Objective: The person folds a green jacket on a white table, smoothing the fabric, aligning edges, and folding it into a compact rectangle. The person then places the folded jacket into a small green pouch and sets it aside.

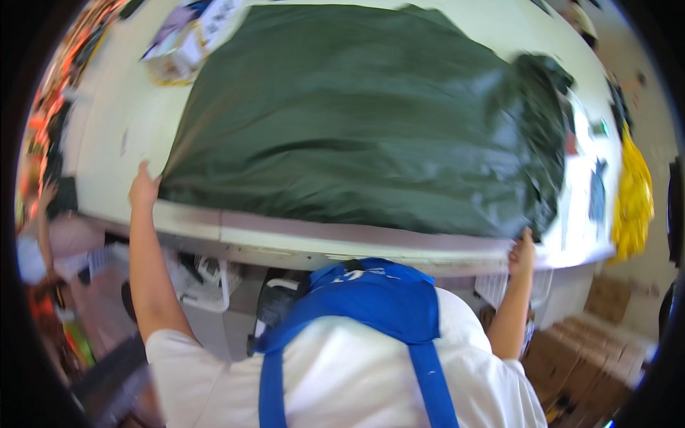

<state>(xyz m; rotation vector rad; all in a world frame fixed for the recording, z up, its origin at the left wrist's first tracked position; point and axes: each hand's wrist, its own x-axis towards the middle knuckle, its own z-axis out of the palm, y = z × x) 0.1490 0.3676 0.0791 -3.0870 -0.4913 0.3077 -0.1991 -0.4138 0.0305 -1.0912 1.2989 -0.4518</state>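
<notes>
A large sheet of dark green, slightly shiny fabric (342, 128) lies spread over the white table (107, 143). Its right end is bunched into crumpled folds. At the near left corner of the cloth, my left hand (145, 187) pinches the edge, arm stretched out. My right hand (523, 253) is closed on the near right corner, just at the table's front edge. Between the two hands the near edge of the fabric runs roughly along the table front, with shallow wrinkles across it.
A white box (175, 60) with purple cloth stands at the back left. A yellow plastic bag (631, 200) hangs beyond the table's right end. Brown cartons (571, 357) are stacked at lower right. Another person's hand (47, 194) shows at far left. White baskets (207, 285) sit below the table.
</notes>
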